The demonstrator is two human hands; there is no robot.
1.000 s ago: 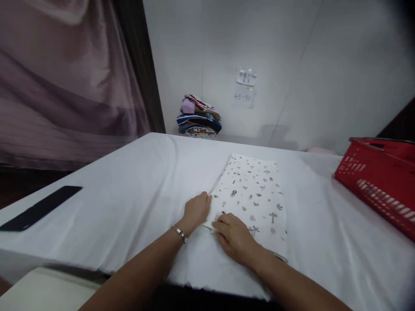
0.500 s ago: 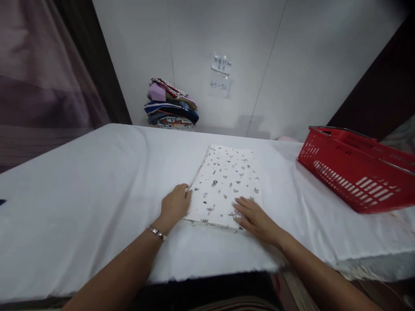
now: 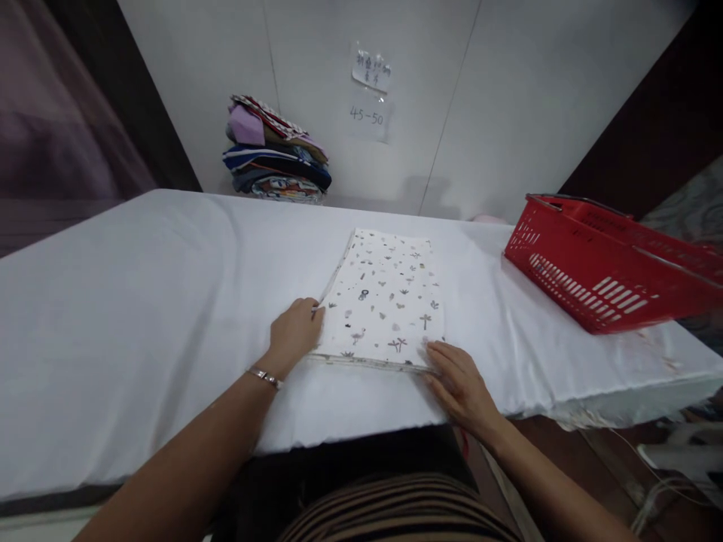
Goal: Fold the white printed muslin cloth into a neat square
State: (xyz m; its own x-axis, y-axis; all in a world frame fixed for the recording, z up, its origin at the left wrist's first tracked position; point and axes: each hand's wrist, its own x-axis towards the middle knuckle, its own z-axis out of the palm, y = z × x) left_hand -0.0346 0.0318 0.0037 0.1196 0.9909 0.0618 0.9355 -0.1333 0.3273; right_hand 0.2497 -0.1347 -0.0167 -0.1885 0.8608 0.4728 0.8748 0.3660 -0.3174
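White table [image 3: 186,301] by a pale wall [image 3: 418,83], a folded cloth [image 3: 384,293] near its front edge.
The left hand [image 3: 297,329] curls its fingers at the cloth's left edge; whether they pinch it, I cannot tell. The right hand [image 3: 460,384] lies loose, fingers extended, at the near right corner. A red basket [image 3: 599,256] stands to the right.
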